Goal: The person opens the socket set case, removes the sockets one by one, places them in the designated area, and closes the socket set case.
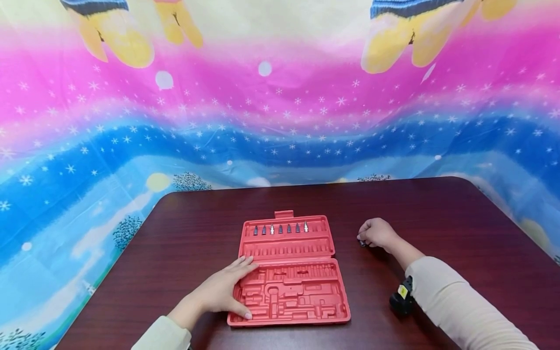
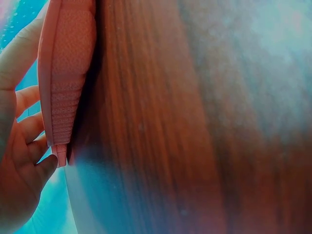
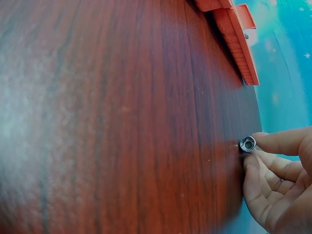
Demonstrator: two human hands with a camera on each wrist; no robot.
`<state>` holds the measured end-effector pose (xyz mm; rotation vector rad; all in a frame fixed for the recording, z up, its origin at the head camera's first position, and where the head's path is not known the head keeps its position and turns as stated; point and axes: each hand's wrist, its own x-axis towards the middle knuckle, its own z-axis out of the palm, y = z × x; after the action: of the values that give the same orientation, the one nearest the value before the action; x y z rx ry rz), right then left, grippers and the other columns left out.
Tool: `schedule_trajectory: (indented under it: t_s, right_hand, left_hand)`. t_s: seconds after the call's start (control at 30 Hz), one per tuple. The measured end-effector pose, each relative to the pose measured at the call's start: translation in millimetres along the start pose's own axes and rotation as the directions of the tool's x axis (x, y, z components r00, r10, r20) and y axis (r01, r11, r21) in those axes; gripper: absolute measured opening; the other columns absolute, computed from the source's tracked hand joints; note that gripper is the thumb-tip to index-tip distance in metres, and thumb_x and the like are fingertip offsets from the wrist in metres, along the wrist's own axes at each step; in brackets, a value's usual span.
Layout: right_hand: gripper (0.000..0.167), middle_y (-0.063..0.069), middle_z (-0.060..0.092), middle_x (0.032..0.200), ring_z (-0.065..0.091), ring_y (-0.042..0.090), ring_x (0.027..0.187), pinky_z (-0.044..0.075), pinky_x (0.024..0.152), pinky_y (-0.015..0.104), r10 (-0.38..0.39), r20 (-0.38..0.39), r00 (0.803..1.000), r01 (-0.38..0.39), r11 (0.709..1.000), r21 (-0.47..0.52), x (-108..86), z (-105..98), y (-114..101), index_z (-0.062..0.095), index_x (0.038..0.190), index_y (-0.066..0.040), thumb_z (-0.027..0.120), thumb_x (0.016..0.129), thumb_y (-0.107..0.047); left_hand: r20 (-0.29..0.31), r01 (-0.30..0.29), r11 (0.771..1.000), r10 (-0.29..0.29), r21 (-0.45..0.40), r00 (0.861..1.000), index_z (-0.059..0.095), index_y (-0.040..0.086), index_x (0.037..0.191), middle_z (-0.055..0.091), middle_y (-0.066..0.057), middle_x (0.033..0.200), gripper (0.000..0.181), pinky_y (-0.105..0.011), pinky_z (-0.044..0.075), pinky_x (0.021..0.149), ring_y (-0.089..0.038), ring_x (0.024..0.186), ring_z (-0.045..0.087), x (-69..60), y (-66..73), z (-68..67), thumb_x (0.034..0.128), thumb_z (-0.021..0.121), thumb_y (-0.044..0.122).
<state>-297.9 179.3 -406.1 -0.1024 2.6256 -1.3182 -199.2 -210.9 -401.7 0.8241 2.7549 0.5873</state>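
A red plastic tool case (image 1: 343,301) lies opened flat on the table, its lid side to the back. Several small screwdriver bits (image 1: 280,229) stand in a row in the lid; the moulded slots in the front half hold nothing. My left hand (image 1: 218,291) rests on the case's left edge, fingers by the hinge and thumb on the front corner. To the right of the case, my right hand (image 1: 377,233) pinches a small metal socket (image 3: 247,144) between thumb and fingers, at the tabletop. Its round hollow end shows in the right wrist view.
The dark wooden table (image 1: 210,218) has rounded back corners. A patterned curtain (image 1: 280,121) hangs behind it. A black wrist camera (image 1: 401,297) is strapped at the right sleeve. A latch tab (image 1: 284,214) sticks out from the case's back edge.
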Motion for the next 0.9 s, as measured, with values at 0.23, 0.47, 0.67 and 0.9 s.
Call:
schedule_trajectory:
  t_s: [0.23, 0.47, 0.67, 0.9]
  right_hand:
    - [0.01, 0.01, 0.057, 0.076, 0.05, 0.019, 0.064, 0.046, 0.056, 0.031, 0.004, -0.004, 1.0, -0.004, 1.0, 0.006, -1.4, 0.1, -1.6, 0.055, 0.085, 0.008, 0.053, 0.079, 0.001]
    - [0.011, 0.01, 0.058, 0.078, 0.05, 0.019, 0.065, 0.046, 0.056, 0.031, -0.006, -0.006, 1.0, 0.006, 1.0, 0.01, -2.6, -1.9, -2.3, 0.055, 0.086, 0.008, 0.054, 0.079, -0.001]
    - [0.015, 0.011, 0.056, 0.08, 0.051, 0.02, 0.067, 0.046, 0.059, 0.032, -0.005, -0.016, 1.0, 0.006, 1.0, 0.019, -4.0, -7.4, -1.8, 0.056, 0.089, 0.006, 0.055, 0.082, -0.007]
    - [0.021, 0.012, 0.055, 0.084, 0.052, 0.02, 0.07, 0.046, 0.062, 0.033, -0.023, -0.047, 0.999, 0.025, 0.998, 0.054, -4.2, -9.5, -7.3, 0.055, 0.093, 0.006, 0.054, 0.084, -0.013]
  left_hand:
    - [-0.004, -0.005, 1.0, 0.005, -0.001, 1.0, 0.035, 0.015, 0.133, 0.026, -0.006, 0.139, 0.102, -0.047, 0.026, 0.094, -0.025, 0.128, 0.014, -0.1, -0.6, 0.5, 0.0501, 0.065, 0.066]
    - [-0.01, -0.01, 1.0, 0.01, 0.007, 1.0, 0.035, 0.015, 0.133, 0.026, -0.006, 0.139, 0.102, -0.047, 0.027, 0.094, -0.025, 0.128, 0.015, 0.2, -1.0, 0.9, 0.0499, 0.065, 0.067]
    - [-0.013, -0.017, 1.0, 0.017, -0.003, 1.0, 0.034, 0.016, 0.133, 0.026, -0.006, 0.139, 0.102, -0.046, 0.027, 0.094, -0.025, 0.128, 0.014, 1.2, -1.5, 1.4, 0.0502, 0.066, 0.065]
    - [-0.005, -0.004, 1.0, 0.004, -0.013, 1.0, 0.033, 0.017, 0.134, 0.024, -0.006, 0.14, 0.102, -0.047, 0.027, 0.093, -0.025, 0.128, 0.013, -0.1, -1.5, 2.2, 0.0508, 0.065, 0.065]
